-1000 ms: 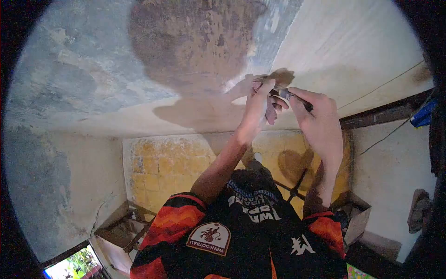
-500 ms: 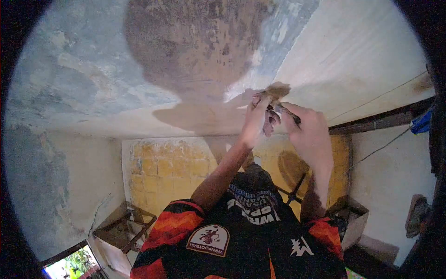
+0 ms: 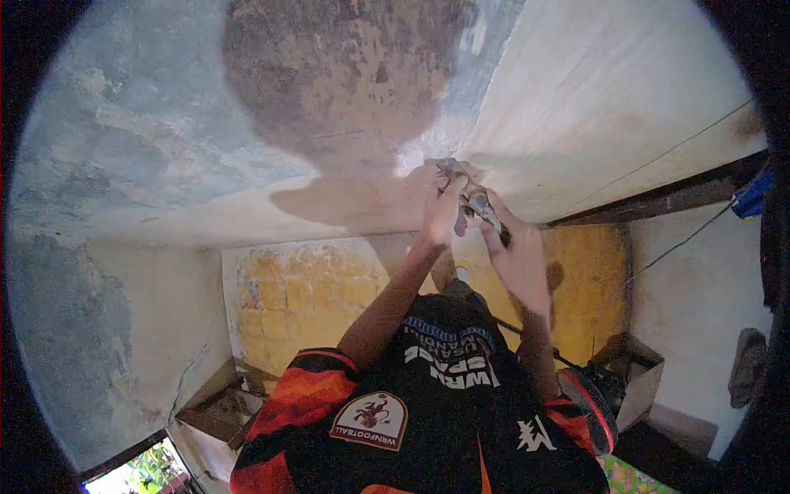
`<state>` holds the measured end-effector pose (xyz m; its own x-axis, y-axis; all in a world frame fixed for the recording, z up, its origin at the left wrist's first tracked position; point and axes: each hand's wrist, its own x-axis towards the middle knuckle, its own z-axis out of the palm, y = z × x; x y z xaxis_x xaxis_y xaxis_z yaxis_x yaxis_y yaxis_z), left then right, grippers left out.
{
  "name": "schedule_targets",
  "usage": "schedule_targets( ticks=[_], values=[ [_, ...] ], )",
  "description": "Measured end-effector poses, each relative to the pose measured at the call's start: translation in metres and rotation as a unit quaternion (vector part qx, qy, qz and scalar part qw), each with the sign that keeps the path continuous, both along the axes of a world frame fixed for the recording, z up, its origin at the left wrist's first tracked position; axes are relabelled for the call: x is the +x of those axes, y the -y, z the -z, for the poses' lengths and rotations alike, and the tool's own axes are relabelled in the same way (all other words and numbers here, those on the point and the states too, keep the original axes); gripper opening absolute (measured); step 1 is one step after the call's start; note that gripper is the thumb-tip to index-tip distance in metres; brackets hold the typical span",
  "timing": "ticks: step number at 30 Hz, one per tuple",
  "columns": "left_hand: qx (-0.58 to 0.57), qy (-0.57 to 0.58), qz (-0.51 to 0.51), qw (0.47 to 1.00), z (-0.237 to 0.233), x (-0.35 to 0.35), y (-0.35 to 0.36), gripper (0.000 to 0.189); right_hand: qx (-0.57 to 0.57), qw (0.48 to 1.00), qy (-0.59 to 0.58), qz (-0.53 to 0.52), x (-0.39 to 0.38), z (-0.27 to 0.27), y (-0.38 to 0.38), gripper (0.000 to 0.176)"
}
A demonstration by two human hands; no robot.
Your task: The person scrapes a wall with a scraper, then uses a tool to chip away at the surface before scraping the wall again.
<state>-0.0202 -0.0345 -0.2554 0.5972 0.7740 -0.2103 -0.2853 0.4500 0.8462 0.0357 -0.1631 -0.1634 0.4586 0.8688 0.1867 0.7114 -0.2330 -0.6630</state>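
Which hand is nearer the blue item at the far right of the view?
Right: the right hand is left of the blue item in view; the left hand is farther left.

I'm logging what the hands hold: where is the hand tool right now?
In the head view, the hand tool sits right of centre and slightly above it, in the right hand, close beside the left hand.

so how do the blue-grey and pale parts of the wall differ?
Colour: the blue-grey part is blotchy; the pale part is a more even off-white.
Marks: the blue-grey part has irregular patches, the pale part faint slanting streaks.
Light: a big rounded shadow falls mainly on the blue-grey part; the pale part at right is mostly lit.
Shared: same wall, meeting near the left hand and right hand.
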Motion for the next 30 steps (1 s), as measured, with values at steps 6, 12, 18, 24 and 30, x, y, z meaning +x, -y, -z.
schedule_targets(
  ticks=[6, 12, 18, 24, 30],
  values=[
    [0.158, -0.119, 0.001, 0.98, -0.017, -0.018, 0.001, 0.026, 0.123, 0.957, -0.261, 0.005, -0.007, 0.086, 0.0, 0.059],
    [0.24, -0.13, -0.025, 0.962, 0.008, -0.011, -0.007, 0.027, 0.125, 0.898, -0.419, 0.058, -0.011, 0.145, -0.025, 0.036],
    [0.16, -0.05, -0.074, 0.983, 0.021, 0.003, -0.005, 0.03, 0.145, 0.941, -0.294, 0.086, -0.02, 0.16, -0.037, 0.035],
    [0.123, -0.088, -0.067, 0.986, 0.024, 0.003, -0.006, 0.025, 0.17, 0.952, -0.229, 0.114, -0.026, 0.163, -0.045, 0.038],
    [0.192, -0.142, -0.072, 0.968, 0.038, 0.002, -0.016, 0.026, 0.173, 0.941, -0.271, 0.106, -0.024, 0.188, -0.051, 0.041]
  ],
)
